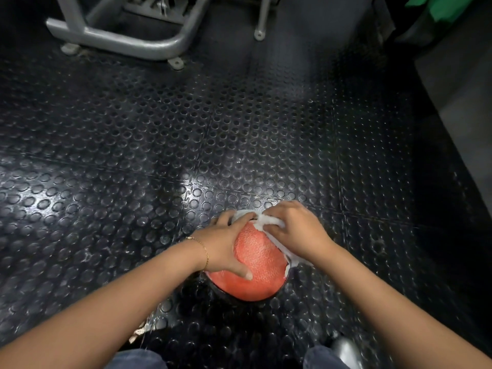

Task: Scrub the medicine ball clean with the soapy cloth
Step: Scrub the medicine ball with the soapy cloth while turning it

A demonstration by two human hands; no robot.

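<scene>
- Right grip (299,233) curled over the bunched white soapy cloth (267,222), pressing it onto the upper right of the medicine ball (259,265).
- Left grip (226,246) wide, fingers splayed round the ball's left side, thumb flat on the orange textured surface.
- Medicine ball at lower centre of the frame, resting on the black studded rubber floor (159,155), between both forearms; dark band along its lower edge.
- Tail of the cloth trailing down the ball's right side, under the right wrist.
- Thin gold bracelet (205,253) on the left wrist.
- Grey metal frame (119,41) at upper left, feet on the floor.
- Something green (450,6) in the upper right corner, too little shown to identify.
</scene>
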